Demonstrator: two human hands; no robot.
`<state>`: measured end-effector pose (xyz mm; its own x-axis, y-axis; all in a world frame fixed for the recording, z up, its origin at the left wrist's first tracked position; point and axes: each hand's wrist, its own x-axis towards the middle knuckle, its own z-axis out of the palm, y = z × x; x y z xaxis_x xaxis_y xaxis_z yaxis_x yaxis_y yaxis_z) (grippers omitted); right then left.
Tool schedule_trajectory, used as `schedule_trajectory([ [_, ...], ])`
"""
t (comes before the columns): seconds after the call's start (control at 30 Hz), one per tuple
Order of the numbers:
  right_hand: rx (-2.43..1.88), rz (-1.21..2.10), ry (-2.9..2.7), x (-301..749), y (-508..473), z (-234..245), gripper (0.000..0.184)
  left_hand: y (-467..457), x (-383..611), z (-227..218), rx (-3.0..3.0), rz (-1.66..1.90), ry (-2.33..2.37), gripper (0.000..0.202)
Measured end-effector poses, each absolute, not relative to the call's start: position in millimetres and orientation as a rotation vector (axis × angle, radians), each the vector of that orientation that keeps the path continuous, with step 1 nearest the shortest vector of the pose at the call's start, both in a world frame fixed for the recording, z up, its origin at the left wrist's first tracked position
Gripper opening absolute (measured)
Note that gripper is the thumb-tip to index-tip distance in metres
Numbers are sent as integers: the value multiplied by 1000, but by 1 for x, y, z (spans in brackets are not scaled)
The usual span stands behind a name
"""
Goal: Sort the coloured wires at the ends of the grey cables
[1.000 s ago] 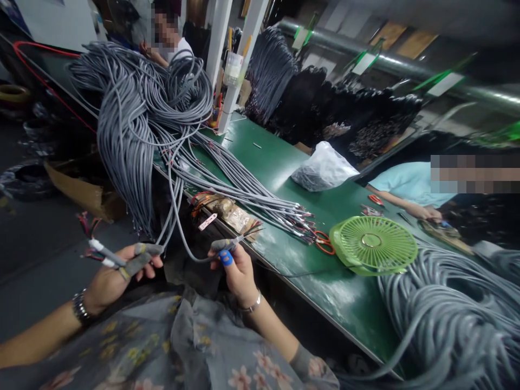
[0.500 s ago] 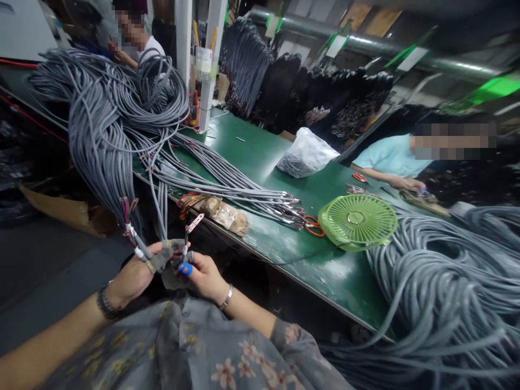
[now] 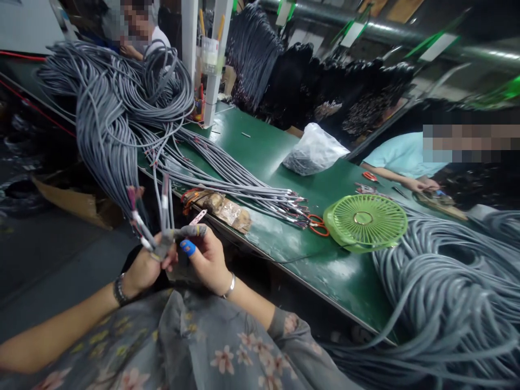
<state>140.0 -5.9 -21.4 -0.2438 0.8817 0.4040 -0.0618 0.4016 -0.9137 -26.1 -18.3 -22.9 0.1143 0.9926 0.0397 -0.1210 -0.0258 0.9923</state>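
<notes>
My left hand point(image 3: 147, 266) is closed around several grey cables point(image 3: 147, 242) whose stripped ends point up and away, with white collars and coloured wires, blurred. Close beside it my right hand point(image 3: 208, 262) is curled, blue tape around its thumb and grey wrapping on the forefinger, which reaches across to the left fingers. Whatever it pinches is hidden. One more cable end point(image 3: 164, 201) with a white collar stands up, smeared, just above the fingertips. A pale strip with dark dots point(image 3: 198, 217) shows behind my right hand.
A large grey cable bundle point(image 3: 109, 119) hangs over the green table point(image 3: 260, 138). Scissors with orange handles point(image 3: 319, 225), a green fan point(image 3: 363, 219), a plastic bag point(image 3: 314, 149) and a taped block point(image 3: 227, 211) lie on it. More cable coils point(image 3: 442, 287) fill the right. A co-worker point(image 3: 400, 157) sits opposite.
A cable end with a white collar, earlier between my right fingers, now stands further left by my left hand. My right forefinger has stretched leftward. The view has shifted slightly.
</notes>
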Motion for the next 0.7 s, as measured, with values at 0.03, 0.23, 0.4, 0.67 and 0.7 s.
schedule_trajectory([
  [0.03,-760,978,-1623,141,-6,-26,32,-16,-26,-16,1119,1251,985,65],
  [0.23,-943,617,-2120,134,-5,-66,20,-13,-19,23,674,1479,906,61],
  [0.4,-917,419,-2257,127,1,-72,8,-19,-17,22,752,1511,954,62],
  [0.67,-791,424,-2301,129,2,-74,5,-22,-34,7,991,1548,1071,60],
  [0.7,-792,422,-2308,130,3,-74,5,-22,-37,6,960,1534,1087,55],
])
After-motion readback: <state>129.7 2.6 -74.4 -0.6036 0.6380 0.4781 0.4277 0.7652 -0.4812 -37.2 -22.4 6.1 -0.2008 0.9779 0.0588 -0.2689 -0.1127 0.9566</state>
